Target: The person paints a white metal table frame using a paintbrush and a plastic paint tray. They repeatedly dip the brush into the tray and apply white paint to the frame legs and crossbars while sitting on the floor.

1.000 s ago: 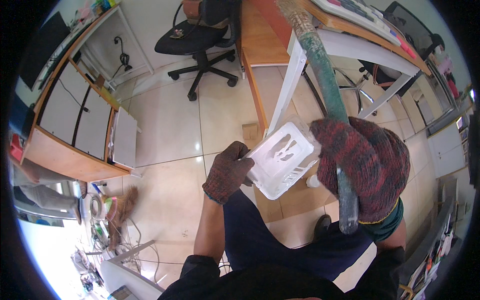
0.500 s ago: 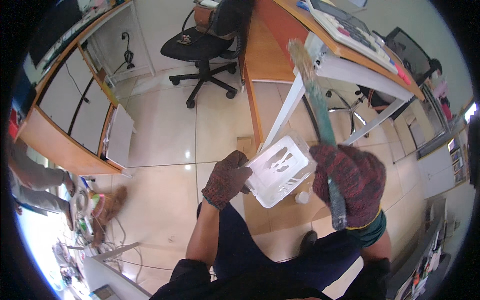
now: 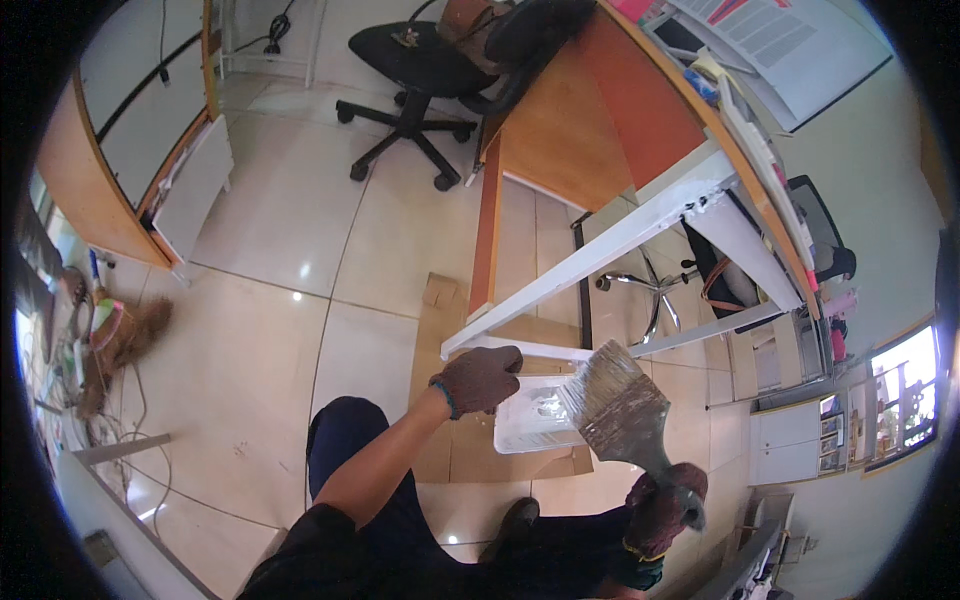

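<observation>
Brush at the tray's right edge, a hand on each

The brush (image 3: 615, 405) is in the right hand (image 3: 667, 510), its gloved fingers clamped round the handle. Its long axis runs from that hand forward and left, the broad, whitened bristles leading and covering the right end of the tray (image 3: 530, 441). Whether they touch it or hang just above cannot be told.

The tray, white with wet-looking white inside, is gripped at its left edge by the gloved left hand (image 3: 480, 381), whose thumb is hard to make out. So the tray lies ahead and left of the right fingers; the left hand is nearer to it, and the brush spans the gap on the other side.

In view, the tray sits over the near right corner of the cardboard (image 3: 432, 430) on the floor (image 3: 265, 350). Just beyond, a white leg (image 3: 590, 263) slants up to the near corner of the surface (image 3: 690, 90). Farther off stands a black chair (image 3: 410, 115).
</observation>
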`<state>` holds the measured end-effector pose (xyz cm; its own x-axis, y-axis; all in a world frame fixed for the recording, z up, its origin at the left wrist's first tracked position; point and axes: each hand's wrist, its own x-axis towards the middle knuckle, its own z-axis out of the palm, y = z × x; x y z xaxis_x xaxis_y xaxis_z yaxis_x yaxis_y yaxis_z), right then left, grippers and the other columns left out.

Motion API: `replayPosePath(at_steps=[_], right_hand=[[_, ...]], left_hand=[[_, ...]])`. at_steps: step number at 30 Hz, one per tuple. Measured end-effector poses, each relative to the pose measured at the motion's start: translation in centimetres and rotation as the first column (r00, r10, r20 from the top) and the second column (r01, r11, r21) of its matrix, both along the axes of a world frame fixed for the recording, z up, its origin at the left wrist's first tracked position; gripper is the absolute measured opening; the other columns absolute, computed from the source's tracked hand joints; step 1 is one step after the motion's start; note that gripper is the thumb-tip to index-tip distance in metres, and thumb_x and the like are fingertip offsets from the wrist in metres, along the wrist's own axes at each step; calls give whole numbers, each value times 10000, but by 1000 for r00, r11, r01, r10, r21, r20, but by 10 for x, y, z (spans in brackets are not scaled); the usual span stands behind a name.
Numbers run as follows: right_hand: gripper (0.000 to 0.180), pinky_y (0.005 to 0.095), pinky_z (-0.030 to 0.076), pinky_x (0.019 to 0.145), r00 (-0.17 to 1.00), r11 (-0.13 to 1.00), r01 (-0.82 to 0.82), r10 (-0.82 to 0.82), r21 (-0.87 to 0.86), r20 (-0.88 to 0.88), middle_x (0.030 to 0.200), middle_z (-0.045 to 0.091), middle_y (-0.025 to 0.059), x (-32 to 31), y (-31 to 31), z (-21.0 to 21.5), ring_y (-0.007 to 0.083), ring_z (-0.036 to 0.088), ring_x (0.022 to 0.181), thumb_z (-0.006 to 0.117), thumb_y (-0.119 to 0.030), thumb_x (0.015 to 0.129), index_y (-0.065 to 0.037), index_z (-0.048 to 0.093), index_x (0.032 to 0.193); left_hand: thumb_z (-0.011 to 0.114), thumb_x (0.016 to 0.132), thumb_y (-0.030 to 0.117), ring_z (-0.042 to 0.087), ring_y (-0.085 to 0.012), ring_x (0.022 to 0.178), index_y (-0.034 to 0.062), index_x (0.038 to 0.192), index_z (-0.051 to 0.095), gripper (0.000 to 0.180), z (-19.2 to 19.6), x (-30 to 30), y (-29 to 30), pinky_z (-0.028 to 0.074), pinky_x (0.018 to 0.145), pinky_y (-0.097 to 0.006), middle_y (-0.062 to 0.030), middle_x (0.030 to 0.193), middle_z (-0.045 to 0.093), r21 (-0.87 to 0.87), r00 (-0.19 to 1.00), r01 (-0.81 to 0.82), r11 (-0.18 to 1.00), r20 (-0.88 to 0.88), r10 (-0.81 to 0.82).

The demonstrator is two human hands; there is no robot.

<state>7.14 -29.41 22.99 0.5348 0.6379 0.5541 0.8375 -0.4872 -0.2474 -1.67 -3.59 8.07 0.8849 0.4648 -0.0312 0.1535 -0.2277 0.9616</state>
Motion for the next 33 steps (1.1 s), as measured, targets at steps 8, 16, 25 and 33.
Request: replayPosePath(at_steps=[8,16,25,33], right_hand=[[297,201,312,325,659,720,331,286,610,-696,607,490,21,62,-26,-57,96,384,362,527,-324,882,-52,554,999],[389,210,320,311,528,748,363,326,555,-784,558,495,29,59,-6,-50,93,410,365,540,-374,872,-45,551,1081],[447,198,305,392,722,712,407,133,572,-679,600,450,-1,74,-10,-58,71,396,439,497,-469,852,-44,525,984],[291,216,295,376,820,838,286,38,466,-571,550,442,7,67,-20,-47,80,402,428,516,-288,819,-46,547,976]], left_hand=[[522,750,173,633,-327,658,34,871,548,186,-64,23,-12,506,645,-432,-185,691,611,244,993,-117,963,28,114],[520,750,178,631,-320,625,42,817,531,152,-60,30,-4,501,625,-439,-189,688,609,188,994,-93,978,-38,102],[512,744,186,629,-333,680,60,826,534,152,-65,38,-7,479,651,-480,-182,693,616,124,987,-52,991,-143,70],[484,750,152,614,-371,867,41,937,572,235,-50,42,-22,467,775,-469,-219,916,629,-50,920,106,993,-373,-117]])
